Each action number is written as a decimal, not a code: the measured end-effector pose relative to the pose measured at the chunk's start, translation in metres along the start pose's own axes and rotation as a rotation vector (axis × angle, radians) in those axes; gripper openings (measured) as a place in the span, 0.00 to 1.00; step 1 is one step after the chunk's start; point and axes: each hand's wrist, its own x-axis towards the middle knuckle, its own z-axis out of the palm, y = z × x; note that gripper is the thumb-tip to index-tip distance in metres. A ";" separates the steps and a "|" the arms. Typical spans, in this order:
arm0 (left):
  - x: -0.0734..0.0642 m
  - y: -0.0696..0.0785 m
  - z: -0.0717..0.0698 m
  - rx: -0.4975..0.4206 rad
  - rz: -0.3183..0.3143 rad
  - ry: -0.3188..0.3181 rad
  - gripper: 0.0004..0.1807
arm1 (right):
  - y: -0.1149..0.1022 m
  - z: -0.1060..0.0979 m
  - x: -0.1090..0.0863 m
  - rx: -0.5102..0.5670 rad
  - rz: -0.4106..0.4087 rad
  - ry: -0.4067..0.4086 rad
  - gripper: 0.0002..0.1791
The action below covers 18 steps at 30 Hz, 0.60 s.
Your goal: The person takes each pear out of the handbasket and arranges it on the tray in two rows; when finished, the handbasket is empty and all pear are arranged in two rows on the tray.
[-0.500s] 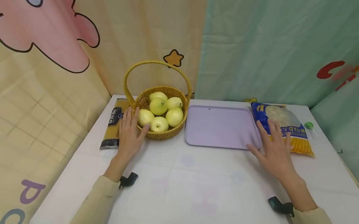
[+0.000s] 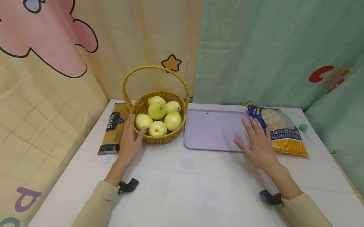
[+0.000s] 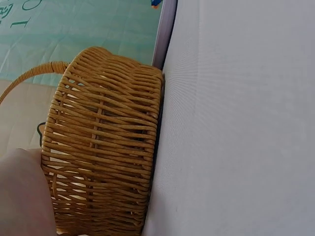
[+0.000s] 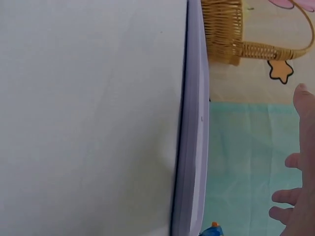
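Observation:
My left hand (image 2: 129, 141) is against the left front side of a wicker basket (image 2: 163, 140), its fingers extended and its thumb at the rim. In the left wrist view, part of that hand overlaps the edge of the woven wall (image 3: 103, 142). Several pale yellow-green apples (image 2: 157, 110) lie in the basket, whose tall handle arches above them. My right hand (image 2: 259, 147) hovers with spread fingers over the right edge of a flat lilac tray (image 2: 215, 130). Nothing is held in it. The right wrist view shows its fingers apart, raised above the tray's rim (image 4: 194, 128).
A brown spaghetti packet (image 2: 110, 136) lies left of the basket, partly covered by my left hand. Right of the tray rests a blue and yellow pasta bag (image 2: 286, 133), with a green lollipop (image 2: 303, 127) beyond it. Printed curtains (image 2: 252, 51) stand behind the white table (image 2: 184, 190).
My right hand has moved left, from in front of the pasta bag to over the tray's right edge. My left hand stays at the basket. The head view has shifted slightly.

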 end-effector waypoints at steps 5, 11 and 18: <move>0.000 -0.002 0.000 -0.030 -0.019 -0.005 0.43 | -0.013 0.005 0.017 0.053 -0.005 0.017 0.46; 0.000 -0.006 0.002 -0.066 -0.040 -0.012 0.43 | -0.032 0.011 0.031 0.122 0.013 0.005 0.45; 0.000 -0.006 0.006 -0.135 -0.044 -0.014 0.43 | -0.061 0.014 0.044 0.176 0.005 -0.043 0.46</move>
